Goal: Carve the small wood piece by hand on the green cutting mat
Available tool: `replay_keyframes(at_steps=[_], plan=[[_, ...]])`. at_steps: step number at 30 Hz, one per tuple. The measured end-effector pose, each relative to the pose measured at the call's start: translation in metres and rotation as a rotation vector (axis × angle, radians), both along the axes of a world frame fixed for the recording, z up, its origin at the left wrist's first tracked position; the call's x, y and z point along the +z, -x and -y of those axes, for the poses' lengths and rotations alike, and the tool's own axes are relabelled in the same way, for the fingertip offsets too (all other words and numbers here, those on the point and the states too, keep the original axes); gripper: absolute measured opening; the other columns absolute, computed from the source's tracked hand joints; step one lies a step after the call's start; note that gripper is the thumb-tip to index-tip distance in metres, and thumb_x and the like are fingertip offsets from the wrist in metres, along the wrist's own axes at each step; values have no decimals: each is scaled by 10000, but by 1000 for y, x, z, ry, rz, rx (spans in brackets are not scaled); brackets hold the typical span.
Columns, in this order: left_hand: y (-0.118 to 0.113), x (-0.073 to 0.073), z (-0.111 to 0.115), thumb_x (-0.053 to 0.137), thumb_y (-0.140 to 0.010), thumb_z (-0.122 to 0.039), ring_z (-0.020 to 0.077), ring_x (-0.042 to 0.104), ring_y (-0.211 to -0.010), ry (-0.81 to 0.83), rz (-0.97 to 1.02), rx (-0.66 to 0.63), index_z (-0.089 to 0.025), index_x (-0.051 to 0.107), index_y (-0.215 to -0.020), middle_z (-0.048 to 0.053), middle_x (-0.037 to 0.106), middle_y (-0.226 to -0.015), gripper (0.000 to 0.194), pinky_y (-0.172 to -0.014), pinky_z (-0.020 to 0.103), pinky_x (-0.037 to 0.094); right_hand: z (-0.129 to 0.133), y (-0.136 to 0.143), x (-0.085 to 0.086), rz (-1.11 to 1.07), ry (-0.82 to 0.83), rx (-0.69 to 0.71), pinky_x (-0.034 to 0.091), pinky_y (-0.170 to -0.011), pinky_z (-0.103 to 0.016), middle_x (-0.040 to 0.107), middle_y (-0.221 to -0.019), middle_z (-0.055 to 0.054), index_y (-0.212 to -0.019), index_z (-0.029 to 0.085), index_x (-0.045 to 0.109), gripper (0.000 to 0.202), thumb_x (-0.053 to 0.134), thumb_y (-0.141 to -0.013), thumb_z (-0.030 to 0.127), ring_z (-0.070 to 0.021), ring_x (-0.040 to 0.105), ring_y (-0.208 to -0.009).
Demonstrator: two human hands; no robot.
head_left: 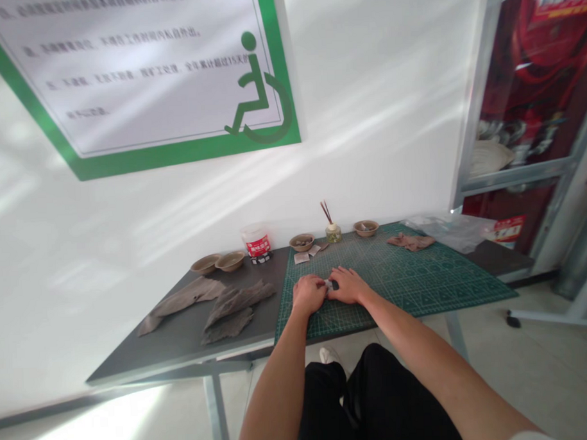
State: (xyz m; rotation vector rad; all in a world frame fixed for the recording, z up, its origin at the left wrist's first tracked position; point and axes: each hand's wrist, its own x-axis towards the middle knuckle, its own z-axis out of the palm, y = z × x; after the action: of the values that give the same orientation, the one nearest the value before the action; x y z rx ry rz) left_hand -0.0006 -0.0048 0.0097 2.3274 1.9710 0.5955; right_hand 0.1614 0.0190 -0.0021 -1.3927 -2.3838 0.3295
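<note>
Over the green cutting mat, my left hand and my right hand meet at a small piece, pale grey with a dark end. Fingers of both hands are closed on it from either side; its kind is too small and blurred to make out. Just beyond my left hand lie small paper squares and a brown bowl with small things in it.
Left on the dark table lie grey-brown cloths, two brown bowls and a red-and-white tub. Along the wall stand a reed diffuser and another bowl. A crumpled cloth and clear plastic lie right.
</note>
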Motion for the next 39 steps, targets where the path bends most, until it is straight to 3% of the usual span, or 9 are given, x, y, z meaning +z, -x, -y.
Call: replay_keyframes(at_steps=[5,11,24,33,39], plan=[[1,-4,-1,483,-804,-332,192,478,-1111,-40,-15,67,-275,695,-953,6,615,-1158,266,-973,308,334,1,1,2,8,-8,9,171,-1053,-482,444,-1343,-87,-1165,224,536,537,562,-725,531,-291,249,-1324],[2,-7,-4,447,-835,-369,198,492,-1091,-50,-15,102,-295,670,-1018,20,611,-1157,298,-937,316,355,1,1,1,-1,-22,12,182,-1047,-489,453,-1331,-90,-1155,223,538,541,569,-717,539,-298,275,-1309],[4,-9,-9,454,-837,-375,168,483,-1095,-8,4,-27,-328,676,-1009,-21,576,-1198,285,-926,270,373,0,0,0,-8,-12,0,172,-1051,-491,413,-1371,-84,-1173,230,525,554,578,-707,524,-294,260,-1319],[2,-12,-8,467,-814,-343,209,499,-1067,-75,13,139,-260,670,-971,35,628,-1106,270,-930,341,345,0,0,0,1,-10,4,175,-1051,-488,426,-1358,-90,-1161,224,533,557,572,-707,544,-303,272,-1311],[6,-12,-10,452,-825,-380,196,510,-1053,-61,19,100,-323,666,-1013,7,611,-1148,290,-891,311,365,0,1,-1,-11,-22,7,180,-1045,-490,451,-1333,-85,-1144,231,540,534,575,-711,541,-297,287,-1302]])
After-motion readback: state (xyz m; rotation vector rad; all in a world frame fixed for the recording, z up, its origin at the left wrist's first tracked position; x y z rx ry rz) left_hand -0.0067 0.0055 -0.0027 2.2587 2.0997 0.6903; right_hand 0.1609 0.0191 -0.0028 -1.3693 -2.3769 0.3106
